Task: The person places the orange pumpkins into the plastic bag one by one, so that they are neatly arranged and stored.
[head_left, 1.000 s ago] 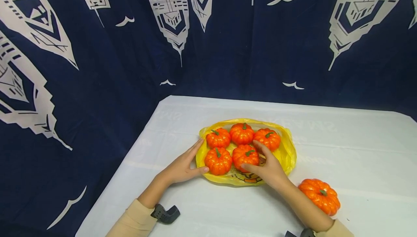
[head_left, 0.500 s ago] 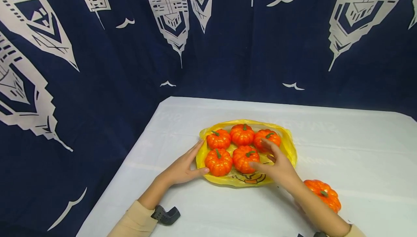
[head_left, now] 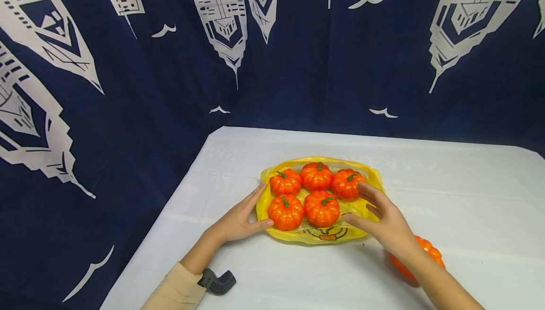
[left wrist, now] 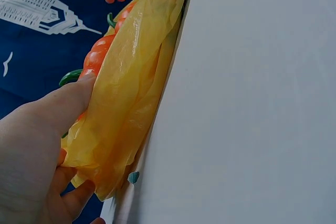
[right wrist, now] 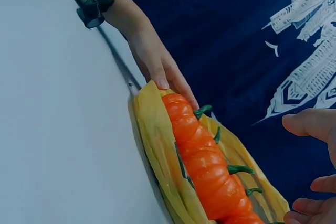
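Note:
Several small orange pumpkins with green stems sit in a yellow plastic bag (head_left: 294, 237), spread wide on the table. Two of them form the front row, a left pumpkin (head_left: 285, 213) and a right pumpkin (head_left: 321, 209). My left hand (head_left: 240, 217) rests against the bag's left side, its thumb and fingers spread along the rim; in the left wrist view the thumb (left wrist: 65, 100) touches a pumpkin. Over the bag's right edge is my right hand (head_left: 385, 217), fingers apart, holding nothing. Another pumpkin (head_left: 431, 252) lies outside the bag, partly hidden by my right forearm.
A white cloth covers the table (head_left: 468, 196). Behind and left of it hangs a dark blue curtain (head_left: 298, 87) printed with white buildings and birds. A black wrist strap (head_left: 217, 281) is on my left wrist.
My right hand has drawn back rightward from the front right pumpkin to the bag's right edge, its forearm now covering more of the loose pumpkin. My left hand stays where it was.

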Demonstrator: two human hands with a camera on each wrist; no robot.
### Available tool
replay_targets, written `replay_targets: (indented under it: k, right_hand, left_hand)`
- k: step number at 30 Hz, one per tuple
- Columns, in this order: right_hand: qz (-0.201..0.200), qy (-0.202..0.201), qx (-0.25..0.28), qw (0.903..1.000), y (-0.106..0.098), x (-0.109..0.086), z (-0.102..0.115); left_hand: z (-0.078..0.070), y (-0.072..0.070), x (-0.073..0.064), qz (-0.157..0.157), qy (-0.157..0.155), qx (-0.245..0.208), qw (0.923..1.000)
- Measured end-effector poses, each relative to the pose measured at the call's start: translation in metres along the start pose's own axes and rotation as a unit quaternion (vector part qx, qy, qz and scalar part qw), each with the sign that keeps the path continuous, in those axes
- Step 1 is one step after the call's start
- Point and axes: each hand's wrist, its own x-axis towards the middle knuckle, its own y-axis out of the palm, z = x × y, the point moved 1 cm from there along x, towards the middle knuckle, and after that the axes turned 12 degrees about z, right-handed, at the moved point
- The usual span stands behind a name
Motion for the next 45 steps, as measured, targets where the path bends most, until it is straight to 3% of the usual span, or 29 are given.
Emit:
replay_targets:
  k: [7,13,22,30,38,45]
  right_hand:
    - [-0.014,-0.006,-0.022,0.9996,-0.013,-0.015,-0.002]
    - [-0.053,-0.007,-0.07,0.9961,-0.025,-0.032,-0.012]
    - [-0.081,0.092,-0.083,0.989,-0.044,-0.067,-0.032]
    - [-0.108,0.087,-0.093,0.9859,-0.051,-0.088,-0.057]
    - [-0.104,0.096,-0.094,0.9854,-0.05,-0.097,-0.078]
    - [-0.07,0.112,-0.09,0.9871,-0.047,-0.1,-0.089]
  left_hand:
    - [-0.001,-0.001,-0.001,0.001,-0.004,-0.004,1.0]
    - [-0.002,0.0,0.0,0.005,-0.01,-0.006,0.9999]
    - [-0.003,-0.001,0.0,0.006,-0.01,-0.005,0.9999]
    - [-0.002,-0.001,0.0,0.007,-0.014,-0.008,0.9998]
    - [-0.001,0.0,0.0,0.007,-0.015,-0.009,0.9998]
    - [0.0,0.0,0.0,0.007,-0.013,-0.007,0.9999]
